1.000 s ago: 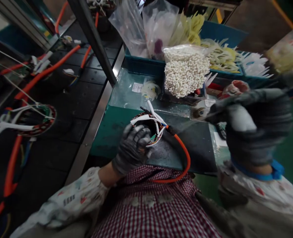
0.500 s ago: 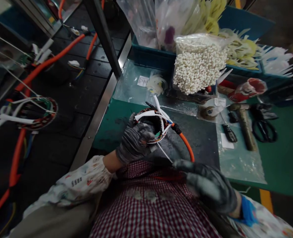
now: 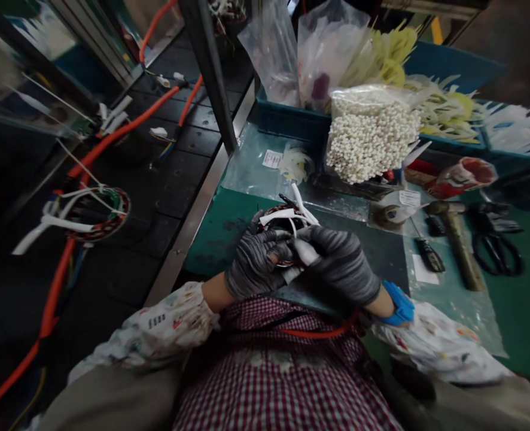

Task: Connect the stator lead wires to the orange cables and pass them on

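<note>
A worker in a checked apron [image 3: 283,374] bends over a wire ring [image 3: 279,219] at a green workbench [image 3: 206,254], both gloved hands drawn in tight around it. The left hand [image 3: 256,260] is closed on the ring's near edge, its fingers curled across the coil from the 7 o'clock side. The right hand [image 3: 341,266], a blue wristband [image 3: 400,304] at its cuff, comes in from 4 o'clock, its fingers narrowly pinched on a white tube [image 3: 307,252] at the ring's lower right; the exact hold is partly hidden by the glove. The ring sits at 12 o'clock from the hands and nearest the left one, its round opening tilted up toward the worker. White leads [image 3: 301,203] rise from it toward 1 o'clock, while an orange cable [image 3: 319,333] leaves at about 5 o'clock and dips below the bench edge under the right forearm. Beyond, at 1 o'clock, stands a bag of white beads [image 3: 372,142] in front of a blue bin [image 3: 292,120]. A hammer [image 3: 457,251] and scissors [image 3: 496,254] lie at 3 o'clock, and a second wire ring [image 3: 112,214] rests on a dark bench at 9 o'clock.
</note>
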The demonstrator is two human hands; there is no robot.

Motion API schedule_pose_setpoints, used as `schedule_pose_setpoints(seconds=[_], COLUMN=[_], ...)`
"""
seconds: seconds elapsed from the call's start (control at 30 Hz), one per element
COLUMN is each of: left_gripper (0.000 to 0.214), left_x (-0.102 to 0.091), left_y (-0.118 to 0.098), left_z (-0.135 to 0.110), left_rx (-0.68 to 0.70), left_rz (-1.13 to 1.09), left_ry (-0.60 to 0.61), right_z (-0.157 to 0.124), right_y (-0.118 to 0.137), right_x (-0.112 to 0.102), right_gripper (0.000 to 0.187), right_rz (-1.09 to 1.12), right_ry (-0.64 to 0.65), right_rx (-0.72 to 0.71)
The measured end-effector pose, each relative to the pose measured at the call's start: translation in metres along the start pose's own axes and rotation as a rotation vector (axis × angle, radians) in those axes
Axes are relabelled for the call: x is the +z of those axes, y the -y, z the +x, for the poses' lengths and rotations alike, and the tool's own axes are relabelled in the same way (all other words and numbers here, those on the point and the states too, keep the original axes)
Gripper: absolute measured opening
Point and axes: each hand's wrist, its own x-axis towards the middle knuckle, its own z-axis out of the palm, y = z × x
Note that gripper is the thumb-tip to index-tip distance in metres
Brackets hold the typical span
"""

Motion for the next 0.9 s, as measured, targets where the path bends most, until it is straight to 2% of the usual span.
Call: schedule_pose_setpoints(seconds=[0.07,0.17,0.23,0.27,0.4,0.47,0.6,0.67,0.77,0.8,0.9], left_gripper=[0.018,0.027,0.025,0.022,0.014,0.014,0.017,0.022,0.022,0.020,0.014], left_x=[0.001,0.000,-0.001,-0.002,-0.004,-0.004,-0.003,-0.003,-0.004,-0.004,-0.003], left_y=[0.001,0.002,0.002,0.002,0.002,0.002,0.003,0.002,0.002,0.002,0.004], left_z=[0.000,0.002,0.004,0.004,0.004,0.003,0.002,0.003,0.004,0.004,0.003], left_rx=[0.016,0.055,0.067,0.063,0.022,0.004,0.016,0.027,0.008,0.002,-0.022], left_rz=[0.018,0.033,0.027,0.017,-0.026,-0.037,-0.029,-0.016,-0.005,-0.003,-0.009], left_ry=[-0.025,-0.079,-0.082,-0.064,-0.009,0.004,-0.018,-0.044,-0.002,0.015,0.038], right_z=[0.000,0.002,0.003,0.003,-0.001,-0.002,-0.004,-0.006,-0.011,-0.012,-0.010], right_y=[0.003,0.005,0.005,0.004,0.001,0.000,-0.006,-0.012,-0.018,-0.017,-0.008], right_x=[-0.003,-0.014,-0.021,-0.022,-0.018,-0.015,-0.013,-0.014,-0.017,-0.018,-0.020], right_gripper=[0.017,0.019,0.016,0.013,0.010,0.012,0.014,0.014,0.015,0.015,0.013], right_rz=[0.228,0.404,0.384,0.353,0.235,0.205,0.183,0.208,0.257,0.254,0.203], right_ry=[-0.021,0.136,0.194,0.172,-0.028,-0.068,-0.026,0.045,0.142,0.132,0.024], right_rx=[0.052,0.110,0.118,0.109,0.007,-0.013,-0.062,-0.172,-0.334,-0.314,-0.086])
